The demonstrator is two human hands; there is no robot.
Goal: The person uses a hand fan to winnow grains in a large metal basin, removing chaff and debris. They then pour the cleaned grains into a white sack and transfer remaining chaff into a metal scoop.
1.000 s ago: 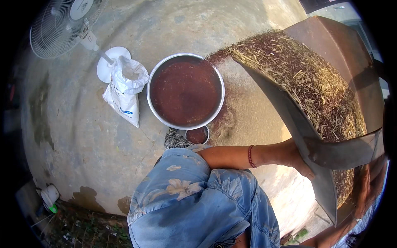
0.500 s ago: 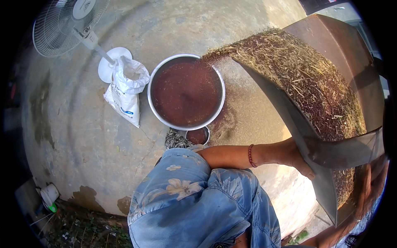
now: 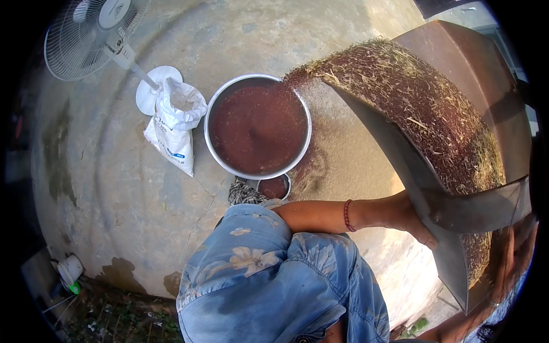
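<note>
A large, deep metal pan (image 3: 372, 123) is tilted at the right, heaped with dark reddish-brown grain mixed with yellow straw bits (image 3: 412, 91). My left hand (image 3: 409, 220), a beaded bracelet at its wrist, is closed on the pan's near edge, the thumb outside. My right arm (image 3: 500, 286) reaches up along the right side of the pan; the fingers there are hidden. From the pan's narrow lip, grain streams into a wide round metal basin (image 3: 209, 137) on the ground, which holds similar reddish-brown grain (image 3: 257, 128). Fine bits scatter in the air beside the stream.
A white standing fan (image 3: 103, 34) stands at upper left. Against its base leans an opened white sack (image 3: 174, 134). A small bowl (image 3: 274, 187) of grain and a patterned cloth (image 3: 246, 193) lie before the basin. Pale chaff (image 3: 349, 154) covers the concrete to its right.
The grain and straw have slid along the pan toward its lip, with more red grain showing on top. The stream into the basin looks redder. My left hand keeps its place.
</note>
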